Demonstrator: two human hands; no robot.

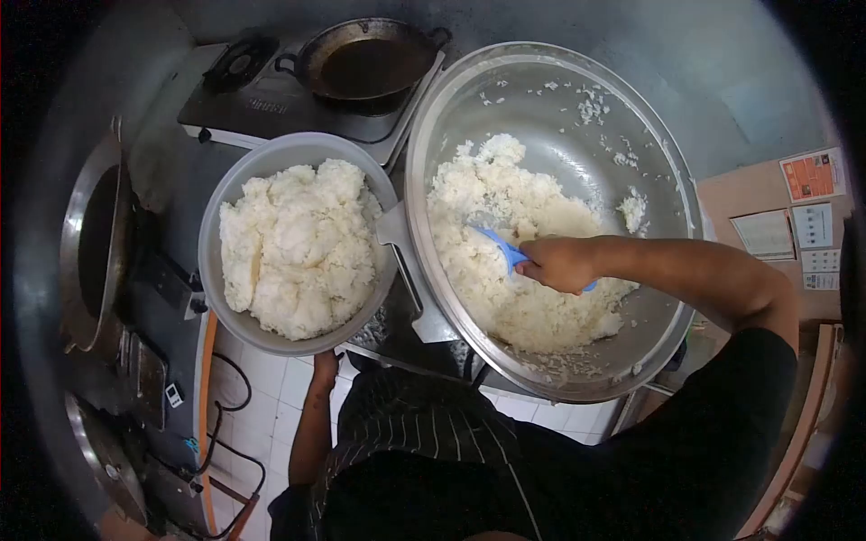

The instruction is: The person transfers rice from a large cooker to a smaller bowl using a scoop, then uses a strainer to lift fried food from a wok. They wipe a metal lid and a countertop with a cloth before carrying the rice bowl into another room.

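Note:
My right hand (561, 263) is closed around the handle of a blue rice paddle (516, 257). The paddle's blade is partly sunk in the white cooked rice (505, 194) inside a large metal pot (564, 135). To the left, a round grey tub (236, 326) is heaped with cooked rice (302, 243). My left hand (326, 364) grips the tub at its near lower edge, with most of its fingers hidden beneath. The pot's metal handle (393, 225) overlaps the tub's right rim.
A dark wok (374, 59) sits on a gas stove (262, 108) behind the tub. Another wok (95, 243) and a lid (104, 455) stand along the left. Black hoses (239, 388) hang above the tiled floor (266, 424). Printed sheets (810, 176) are on the right.

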